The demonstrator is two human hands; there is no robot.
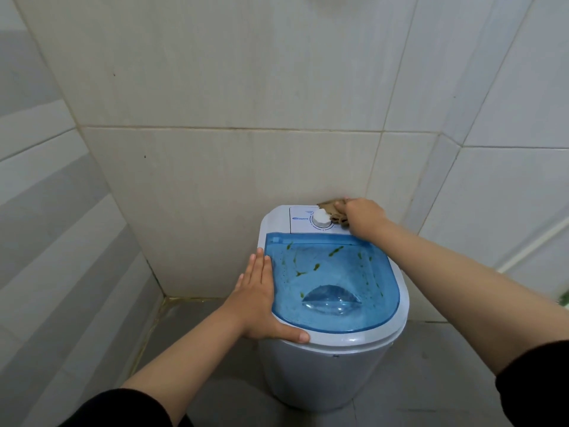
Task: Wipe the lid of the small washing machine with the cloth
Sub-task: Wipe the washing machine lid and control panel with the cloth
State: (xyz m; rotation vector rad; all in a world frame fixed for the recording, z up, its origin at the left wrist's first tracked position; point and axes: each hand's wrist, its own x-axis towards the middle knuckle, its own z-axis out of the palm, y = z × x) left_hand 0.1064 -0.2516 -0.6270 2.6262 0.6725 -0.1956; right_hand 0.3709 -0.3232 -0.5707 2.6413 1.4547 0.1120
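Note:
A small white washing machine (335,374) stands against the tiled wall. Its translucent blue lid (332,306) is closed and carries several green smears. Behind the lid sits a white control panel with a round dial (321,222). A brown cloth (327,207) lies on the machine's back right corner, and my right hand (361,218) grips it there, covering most of it. My left hand (261,298) rests flat on the left rim of the machine, fingers straight, thumb along the front edge.
Tiled walls (215,118) close in behind and on both sides. The machine stands on a grey floor (191,343), close to the left corner. A white pipe (529,241) runs along the right wall.

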